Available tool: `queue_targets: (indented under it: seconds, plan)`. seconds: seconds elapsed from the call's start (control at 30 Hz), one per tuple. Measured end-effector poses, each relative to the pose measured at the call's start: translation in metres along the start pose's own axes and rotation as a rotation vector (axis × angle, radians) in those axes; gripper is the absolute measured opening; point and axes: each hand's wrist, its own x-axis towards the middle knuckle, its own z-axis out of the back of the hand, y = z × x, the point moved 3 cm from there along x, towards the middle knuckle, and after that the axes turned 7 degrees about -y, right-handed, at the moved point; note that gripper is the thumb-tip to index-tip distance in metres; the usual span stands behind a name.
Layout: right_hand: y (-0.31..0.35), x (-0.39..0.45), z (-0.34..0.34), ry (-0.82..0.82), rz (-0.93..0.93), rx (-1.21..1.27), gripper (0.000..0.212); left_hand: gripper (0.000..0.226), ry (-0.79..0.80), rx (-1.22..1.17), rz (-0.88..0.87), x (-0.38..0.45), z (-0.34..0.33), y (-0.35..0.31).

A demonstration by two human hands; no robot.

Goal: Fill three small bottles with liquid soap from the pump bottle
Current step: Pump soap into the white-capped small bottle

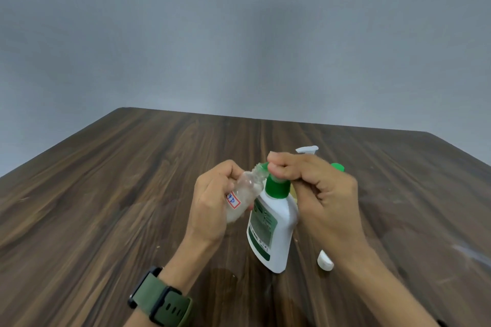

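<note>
Left grip: my left hand (212, 194) curls round the small bottle (243, 195).
Bottle axis: tilted, open neck toward 1 o'clock, touching the spout.
Right grip: my right hand (310, 183) folds fingers down on the pump bottle (271, 228) head.
Pump bottle: upright on the bench (106, 194), at 3 o'clock of the small one.

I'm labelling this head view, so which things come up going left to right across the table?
Green-strapped watch → left hand → small clear bottle → pump bottle → small white cap
</note>
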Motion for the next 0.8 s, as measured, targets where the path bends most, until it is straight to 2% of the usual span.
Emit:
queue_targets:
  seconds: [0.2, 0.8]
  plan:
    - [0.0017, -0.0027, -0.0003, 0.006, 0.048, -0.052, 0.029, 0.035, 0.018, -0.011, 0.04, 0.0001, -0.0003, -0.0002]
    - [-0.0003, -0.002, -0.0011, 0.009, 0.0, -0.011, 0.032, 0.03, 0.029, -0.055, 0.089, 0.0002, -0.0022, 0.0038]
